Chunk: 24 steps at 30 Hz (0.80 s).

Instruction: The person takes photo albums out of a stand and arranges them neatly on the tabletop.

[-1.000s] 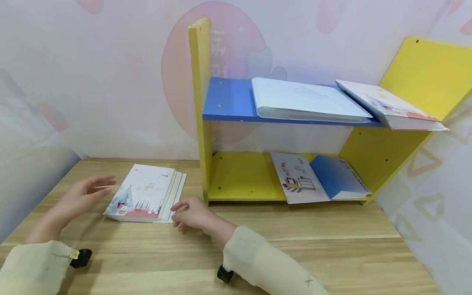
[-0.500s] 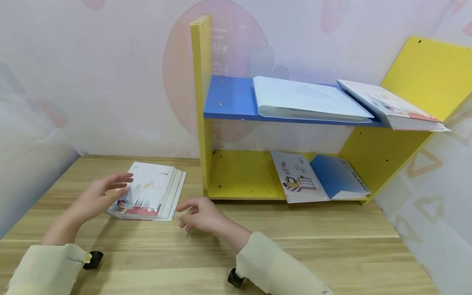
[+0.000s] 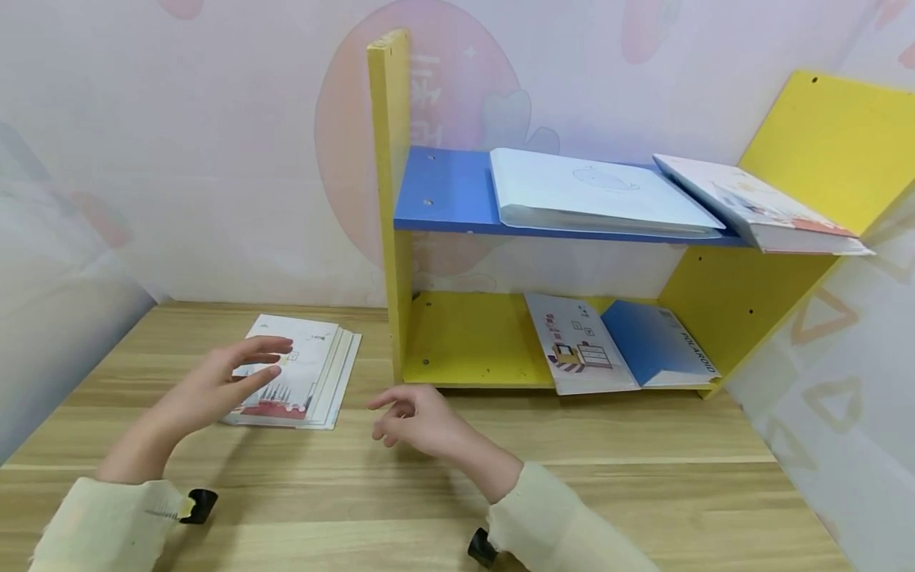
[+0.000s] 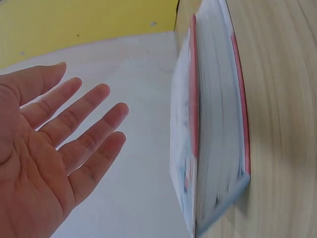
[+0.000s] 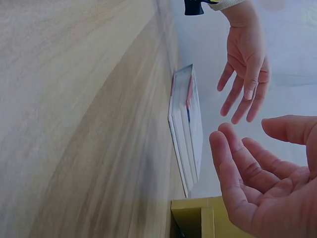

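Observation:
A thick white book (image 3: 307, 349) with a red strip and small drawings on its cover lies on the wooden table, left of the shelf. In the head view my left hand (image 3: 207, 389) hovers over the book's left part, hiding some of the cover. The left wrist view shows that hand (image 4: 54, 134) with fingers spread and a gap between it and the book (image 4: 218, 99). My right hand (image 3: 422, 417) hangs above the table right of the book, fingers loosely bent around nothing. In the right wrist view both hands are apart from the book (image 5: 185, 129).
A yellow and blue shelf (image 3: 443, 214) stands on the right. Its upper board bears a white book (image 3: 593, 191) and an illustrated book (image 3: 758, 199) jutting past the edge. Below lie a white illustrated book (image 3: 582, 345) and a blue book (image 3: 658, 342).
My left hand has moved right, from beside the book to over it. The right hand has drawn away to the right, off the book's edge. The book lies where it was.

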Tool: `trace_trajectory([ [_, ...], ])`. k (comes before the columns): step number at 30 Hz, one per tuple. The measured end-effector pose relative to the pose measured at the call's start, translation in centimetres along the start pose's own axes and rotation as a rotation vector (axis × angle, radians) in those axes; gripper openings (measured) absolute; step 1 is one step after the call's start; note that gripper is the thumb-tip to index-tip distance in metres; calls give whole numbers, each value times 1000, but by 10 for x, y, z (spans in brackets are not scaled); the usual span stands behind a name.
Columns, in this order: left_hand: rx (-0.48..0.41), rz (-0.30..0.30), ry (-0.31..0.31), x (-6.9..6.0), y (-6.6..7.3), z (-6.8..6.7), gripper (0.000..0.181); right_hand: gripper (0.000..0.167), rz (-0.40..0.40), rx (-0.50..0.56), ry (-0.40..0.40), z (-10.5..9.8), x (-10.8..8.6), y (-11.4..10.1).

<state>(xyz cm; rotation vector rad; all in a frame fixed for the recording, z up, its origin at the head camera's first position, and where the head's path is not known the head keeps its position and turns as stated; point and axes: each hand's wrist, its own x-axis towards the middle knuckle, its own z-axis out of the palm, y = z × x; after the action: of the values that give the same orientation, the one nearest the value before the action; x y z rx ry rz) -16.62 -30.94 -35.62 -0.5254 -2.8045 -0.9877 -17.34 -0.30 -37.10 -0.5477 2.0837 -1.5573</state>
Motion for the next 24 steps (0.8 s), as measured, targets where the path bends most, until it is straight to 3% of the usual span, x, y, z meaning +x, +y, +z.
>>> trace_trajectory([
  [3,-50,22,-11,0,6,7,34,29,-9,9,-2,-5,-4,1],
  [8,-218,33,-65,0,17,17,34,30,-14,11,-9,-13,-9,3],
  [14,-363,22,-139,4,20,26,38,32,-8,-11,7,-25,-18,2],
  [24,-250,53,-141,7,33,35,34,31,-40,-58,33,-56,-33,3],
])
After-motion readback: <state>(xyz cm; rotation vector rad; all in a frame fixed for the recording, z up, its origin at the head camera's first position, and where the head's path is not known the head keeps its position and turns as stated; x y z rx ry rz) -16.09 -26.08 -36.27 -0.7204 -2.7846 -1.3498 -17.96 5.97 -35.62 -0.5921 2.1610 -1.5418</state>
